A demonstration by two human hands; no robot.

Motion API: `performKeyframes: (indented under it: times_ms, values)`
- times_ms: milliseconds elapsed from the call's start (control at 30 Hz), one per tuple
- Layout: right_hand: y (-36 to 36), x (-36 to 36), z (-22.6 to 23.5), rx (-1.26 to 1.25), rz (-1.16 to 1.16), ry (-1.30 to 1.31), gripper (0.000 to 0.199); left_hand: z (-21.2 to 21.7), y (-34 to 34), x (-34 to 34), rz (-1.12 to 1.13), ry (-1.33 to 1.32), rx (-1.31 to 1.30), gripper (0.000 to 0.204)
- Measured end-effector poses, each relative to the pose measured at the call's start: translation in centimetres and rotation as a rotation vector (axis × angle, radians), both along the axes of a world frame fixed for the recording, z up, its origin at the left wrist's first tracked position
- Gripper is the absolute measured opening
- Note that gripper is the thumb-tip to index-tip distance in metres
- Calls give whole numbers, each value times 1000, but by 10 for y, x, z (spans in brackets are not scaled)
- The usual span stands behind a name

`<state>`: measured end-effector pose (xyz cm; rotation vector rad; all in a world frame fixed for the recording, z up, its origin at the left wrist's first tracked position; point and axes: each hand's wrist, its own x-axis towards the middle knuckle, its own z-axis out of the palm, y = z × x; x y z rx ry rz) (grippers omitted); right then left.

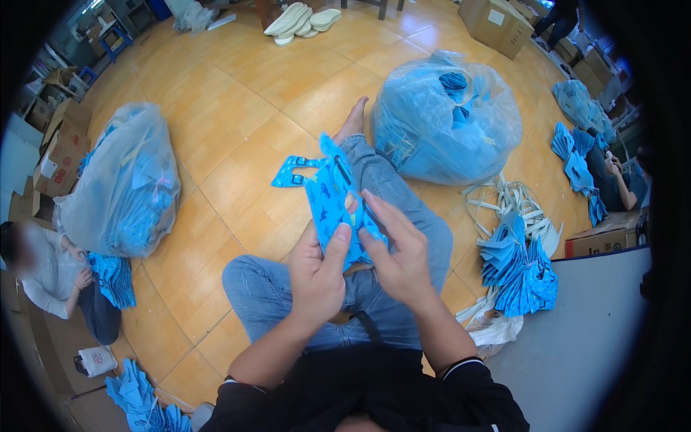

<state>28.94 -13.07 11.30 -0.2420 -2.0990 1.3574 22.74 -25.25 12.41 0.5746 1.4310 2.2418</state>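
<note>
Over my crossed legs I hold a light blue fabric piece (327,198) printed with dark animal shapes. It has a narrow end with black buckles (296,173) hanging off to the left and a dark loop near its top. My left hand (320,270) grips its lower left part, thumb on the front. My right hand (396,248) pinches its right edge, where the fabric is folded over. The fingers behind the fabric are partly hidden, and I cannot tell its exact kind.
Large clear bags of blue pieces stand ahead right (446,122) and left (126,183). Stacked blue pieces (515,266) and white straps (518,205) lie at my right, beside a grey surface (576,345). One person (54,266) sits left, another (612,176) far right.
</note>
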Motion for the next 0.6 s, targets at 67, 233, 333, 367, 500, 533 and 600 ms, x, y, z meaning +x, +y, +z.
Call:
performKeyframes:
  times_ms: [67,233,333,367,500,533,600]
  values:
    - [-2,1,-2,-43,-48,-1,41,-1,0,2,-10,-20,8,38]
    - [-4,4,-2,-384,17,-59,38,-4,-3,3,-9,-78,56,38]
    - [-5,4,-2,-465,38,-44,38,-5,-4,2,-25,-105,103,39]
    - [-6,4,-2,-511,42,-43,38,-5,-5,2,-32,-112,108,39]
    - [-2,7,-3,-477,59,-7,38,-7,-10,0,-50,-168,145,39]
    - [2,7,-3,-470,61,49,38,-7,-13,-3,-39,-147,58,38]
    - [14,8,-4,-305,-8,65,42,-8,-17,-11,-72,-129,53,37]
